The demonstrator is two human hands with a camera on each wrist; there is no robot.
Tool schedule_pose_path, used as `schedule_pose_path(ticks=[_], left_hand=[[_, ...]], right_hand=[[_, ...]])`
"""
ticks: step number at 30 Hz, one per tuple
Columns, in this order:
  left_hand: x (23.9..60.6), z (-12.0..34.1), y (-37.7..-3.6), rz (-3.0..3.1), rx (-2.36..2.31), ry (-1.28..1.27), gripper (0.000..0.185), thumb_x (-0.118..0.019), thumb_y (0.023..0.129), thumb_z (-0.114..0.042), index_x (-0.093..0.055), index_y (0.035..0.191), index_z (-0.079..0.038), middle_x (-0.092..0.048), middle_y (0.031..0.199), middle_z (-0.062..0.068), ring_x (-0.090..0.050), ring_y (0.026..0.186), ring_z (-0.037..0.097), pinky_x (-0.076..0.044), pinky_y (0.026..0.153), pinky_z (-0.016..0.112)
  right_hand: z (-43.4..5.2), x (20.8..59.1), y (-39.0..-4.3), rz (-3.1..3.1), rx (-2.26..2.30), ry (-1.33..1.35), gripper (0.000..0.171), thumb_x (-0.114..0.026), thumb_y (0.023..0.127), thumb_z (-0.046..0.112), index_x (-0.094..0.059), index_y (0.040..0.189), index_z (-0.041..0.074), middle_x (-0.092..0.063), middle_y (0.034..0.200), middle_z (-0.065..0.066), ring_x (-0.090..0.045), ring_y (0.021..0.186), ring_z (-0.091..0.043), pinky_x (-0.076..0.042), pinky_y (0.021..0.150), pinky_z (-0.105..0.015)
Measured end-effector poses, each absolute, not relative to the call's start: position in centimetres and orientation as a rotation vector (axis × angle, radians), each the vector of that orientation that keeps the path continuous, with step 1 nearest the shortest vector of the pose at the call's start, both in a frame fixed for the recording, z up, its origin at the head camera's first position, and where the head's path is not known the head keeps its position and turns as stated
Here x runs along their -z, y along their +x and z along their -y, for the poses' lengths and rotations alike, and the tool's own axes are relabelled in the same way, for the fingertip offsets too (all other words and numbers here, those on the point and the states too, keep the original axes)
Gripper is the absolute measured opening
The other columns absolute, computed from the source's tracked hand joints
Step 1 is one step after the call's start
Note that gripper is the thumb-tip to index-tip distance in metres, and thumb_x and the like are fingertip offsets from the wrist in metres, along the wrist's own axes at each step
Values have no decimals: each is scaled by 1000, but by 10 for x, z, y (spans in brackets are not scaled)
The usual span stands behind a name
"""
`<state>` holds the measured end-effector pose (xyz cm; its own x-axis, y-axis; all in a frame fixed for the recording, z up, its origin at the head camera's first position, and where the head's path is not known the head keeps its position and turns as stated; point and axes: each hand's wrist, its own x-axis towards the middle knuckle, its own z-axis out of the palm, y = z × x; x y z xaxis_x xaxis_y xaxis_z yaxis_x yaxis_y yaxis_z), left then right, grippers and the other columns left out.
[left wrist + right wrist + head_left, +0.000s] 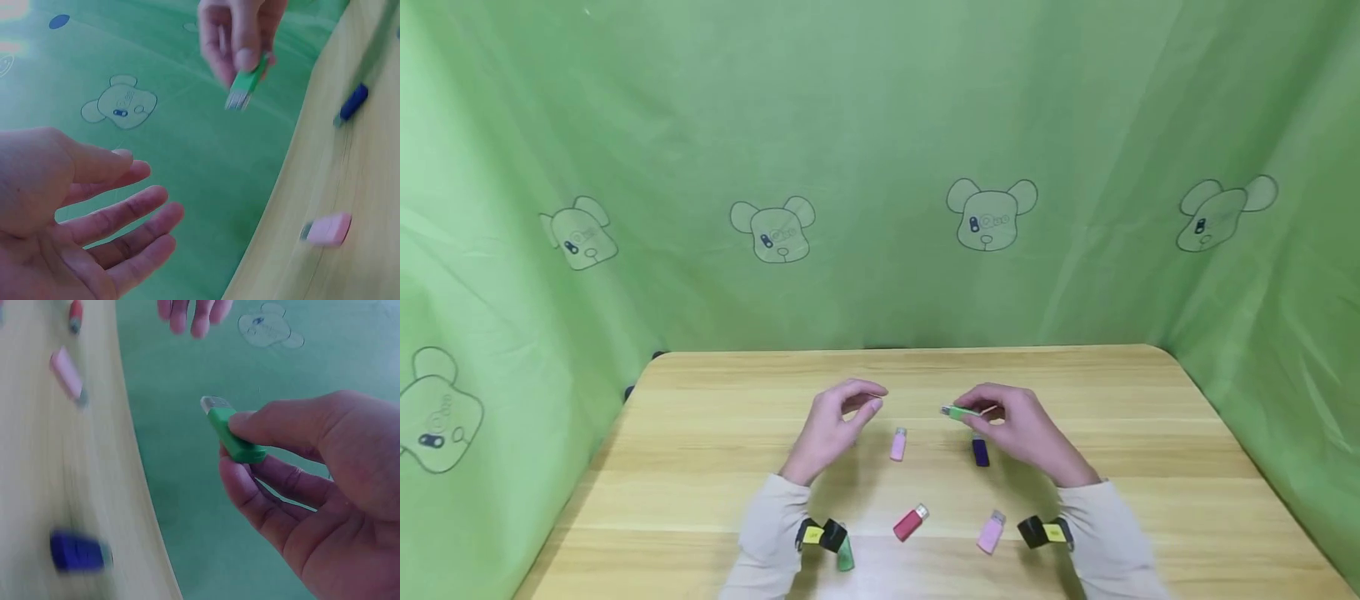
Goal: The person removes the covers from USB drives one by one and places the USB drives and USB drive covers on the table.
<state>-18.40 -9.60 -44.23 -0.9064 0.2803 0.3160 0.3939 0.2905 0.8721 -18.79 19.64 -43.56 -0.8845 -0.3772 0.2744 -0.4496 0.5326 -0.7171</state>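
Between thumb and fingers my right hand [1011,418] pinches a green USB stick [232,434], its metal plug pointing toward the other hand. In the left wrist view the green stick hangs in the air, away from the tabletop. My left hand [835,421] is raised over the table with relaxed, parted fingers [140,206] and nothing in it. On the wood below lie a pink USB stick [898,444] near the left hand and a dark blue USB stick [981,451] beneath the right hand.
Closer to me on the wooden table [700,467] lie a red USB stick [911,523], another pink stick [991,533] and a second green stick [846,553], partly covered by the left wrist's camera. A green curtain [880,125] with bear-head prints surrounds the table's back and sides.
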Motion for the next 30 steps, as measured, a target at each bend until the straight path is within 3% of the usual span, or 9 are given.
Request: schedule_pose_path(ticks=[6,21,30], left_hand=[[444,79,-184,2382,1887,-608,20,-69,98,-3,-71,116,4,-72,117,17,-70,107,34,-58,93,28],[452,67,-187,2174,2279,-415,18,-74,88,8,-71,107,10,-71,108,25,-73,100,36,-60,90,33],[459,66,-189,2182,2261,-369,18,-76,85,10,-73,103,9,-73,106,23,-73,99,36,-60,89,31]], right_hand=[[-172,433,-189,2621,-1447,705,17,-78,89,1,-77,105,7,-76,100,-4,-72,86,-17,-62,76,-27],[-142,443,-189,2492,-1695,690,14,-76,89,-3,-74,102,2,-74,102,-10,-72,92,-32,-61,83,-27],[-137,446,-191,2546,-1519,673,13,-81,87,1,-75,97,7,-75,95,-4,-74,86,-21,-62,78,-26]])
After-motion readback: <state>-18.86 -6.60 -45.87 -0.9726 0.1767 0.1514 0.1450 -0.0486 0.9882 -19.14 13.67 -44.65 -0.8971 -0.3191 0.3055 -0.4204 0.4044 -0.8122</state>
